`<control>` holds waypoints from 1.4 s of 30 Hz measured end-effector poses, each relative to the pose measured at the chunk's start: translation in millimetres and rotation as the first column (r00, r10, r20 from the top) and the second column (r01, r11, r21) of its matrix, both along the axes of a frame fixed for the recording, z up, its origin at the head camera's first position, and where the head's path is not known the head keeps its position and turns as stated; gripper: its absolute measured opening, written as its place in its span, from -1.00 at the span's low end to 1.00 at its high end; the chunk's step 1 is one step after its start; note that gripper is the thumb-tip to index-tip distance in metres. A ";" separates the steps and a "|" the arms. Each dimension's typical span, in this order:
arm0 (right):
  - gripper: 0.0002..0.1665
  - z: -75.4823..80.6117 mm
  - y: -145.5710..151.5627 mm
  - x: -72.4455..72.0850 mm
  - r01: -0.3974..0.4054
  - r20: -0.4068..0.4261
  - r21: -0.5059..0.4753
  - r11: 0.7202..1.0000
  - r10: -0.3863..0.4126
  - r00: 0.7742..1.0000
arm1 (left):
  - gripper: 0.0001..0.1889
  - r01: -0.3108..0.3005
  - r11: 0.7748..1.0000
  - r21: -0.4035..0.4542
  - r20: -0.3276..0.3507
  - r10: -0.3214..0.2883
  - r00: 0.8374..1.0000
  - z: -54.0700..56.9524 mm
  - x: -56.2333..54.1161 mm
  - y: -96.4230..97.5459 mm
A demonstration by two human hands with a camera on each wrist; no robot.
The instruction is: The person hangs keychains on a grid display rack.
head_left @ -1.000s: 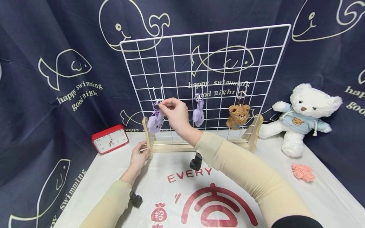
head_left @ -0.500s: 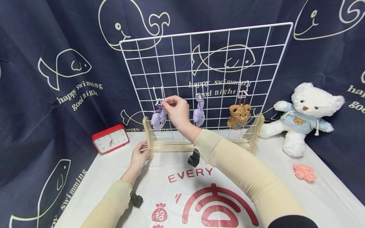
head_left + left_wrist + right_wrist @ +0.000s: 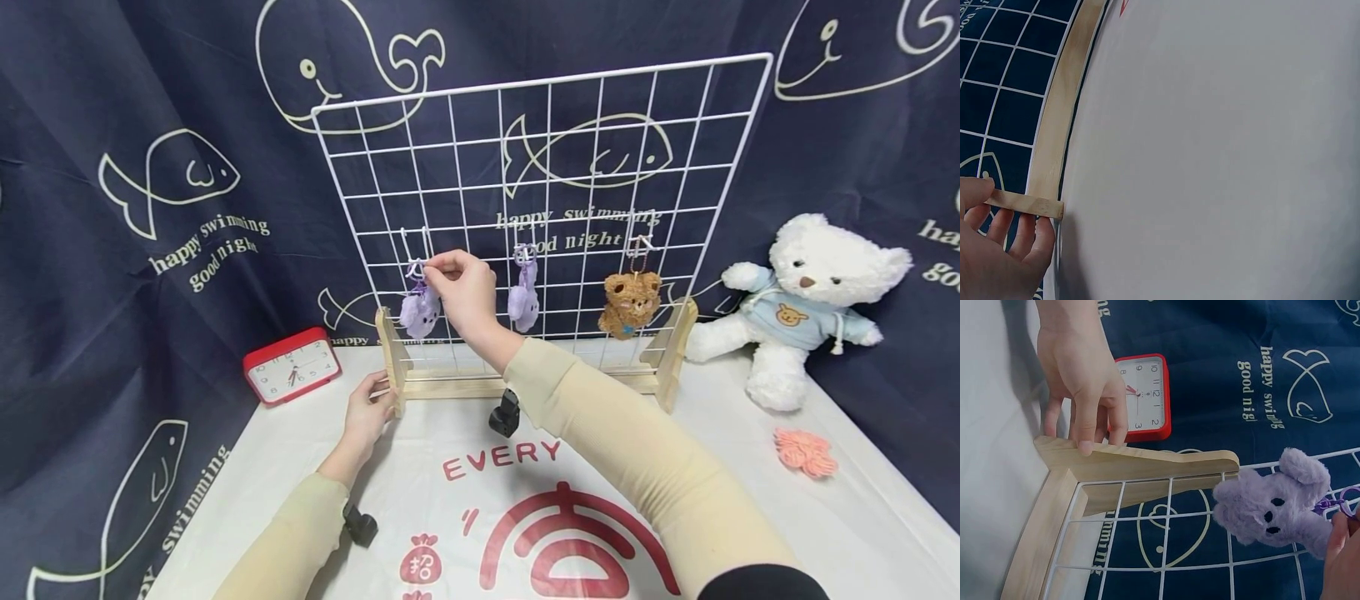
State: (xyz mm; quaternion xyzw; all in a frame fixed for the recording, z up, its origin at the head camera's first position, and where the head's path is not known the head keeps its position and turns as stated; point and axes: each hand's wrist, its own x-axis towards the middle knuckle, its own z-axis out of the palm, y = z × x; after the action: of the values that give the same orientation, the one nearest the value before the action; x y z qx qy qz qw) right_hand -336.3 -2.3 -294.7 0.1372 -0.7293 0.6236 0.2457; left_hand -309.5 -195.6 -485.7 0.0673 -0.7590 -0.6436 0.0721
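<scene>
A purple plush keychain (image 3: 418,315) hangs at the left of the white wire grid (image 3: 551,83), by a white hook. My right hand (image 3: 471,296) is at its purple ring, thumb and forefinger pinched together there; in the right wrist view the fingers (image 3: 1338,550) meet the ring at the frame's edge. The plush (image 3: 1266,503) has a dark-eyed face. My left hand (image 3: 366,414) grips the left foot of the wooden stand (image 3: 457,387). In the left wrist view, the thumb lies over the wooden bar (image 3: 1025,203) and the fingers are under it.
A second purple plush keychain (image 3: 524,302) and a brown bear keychain (image 3: 630,302) hang farther right. The red alarm clock (image 3: 292,367) stands left of the stand. A white teddy bear (image 3: 806,308) and a pink flower-like item (image 3: 805,452) are at the right.
The left purple keychain has swung slightly right and up, its face turning. My right hand has shifted slightly right with its fingers still at the ring. My left hand stays on the stand.
</scene>
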 end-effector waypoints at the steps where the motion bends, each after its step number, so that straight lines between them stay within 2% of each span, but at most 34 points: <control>1: -0.95 -0.2 0.2 0.4 -0.001 0.002 0.003 1.000 0.001 1.000 | -0.57 0.000 1.000 -0.001 0.003 0.000 1.000 -0.1 0.1 -0.1; 7: -0.93 -1.4 1.5 2.0 -0.003 0.003 0.011 1.000 0.003 1.000 | -0.56 -0.001 1.000 -0.003 0.000 0.001 1.000 -0.4 0.2 0.0; 12: -0.90 -5.4 1.2 4.0 0.004 -0.027 -0.019 1.000 -0.004 1.000 | -0.56 0.006 1.000 -0.005 -0.007 -0.006 1.000 0.4 0.5 0.4; 16: -0.88 -8.6 -0.2 11.1 -0.015 -0.062 -0.041 0.999 0.012 0.998 | -0.55 0.011 1.000 -0.007 0.006 -0.011 1.000 0.2 0.1 -0.2; 22: -0.85 -11.8 -2.9 25.3 -0.082 -0.073 -0.039 0.996 0.079 0.994 | -0.56 0.012 1.000 -0.010 -0.002 -0.012 1.000 0.4 -1.7 -2.4; 29: -0.86 -21.4 -1.5 40.9 -0.158 -0.032 -0.021 0.987 0.158 0.987 | -0.56 0.018 1.000 -0.002 0.019 -0.018 1.000 0.9 -2.7 -4.5; 33: -0.87 -28.1 4.0 49.5 -0.243 -0.008 -0.038 0.969 0.243 0.970 | -0.57 0.018 1.000 0.001 0.037 -0.018 0.999 1.7 -1.9 -6.8; 42: -0.87 -54.6 26.9 69.2 -0.325 0.102 0.063 0.944 0.318 0.943 | -0.63 0.058 0.995 -0.082 0.097 -0.050 0.994 9.5 6.7 -17.7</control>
State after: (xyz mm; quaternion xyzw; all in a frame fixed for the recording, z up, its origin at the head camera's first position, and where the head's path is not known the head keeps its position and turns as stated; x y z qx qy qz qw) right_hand -267.1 24.6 -349.4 0.2357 -0.7316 0.6316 0.1017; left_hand -302.8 -213.2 -476.2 0.0743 -0.7895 -0.6088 0.0212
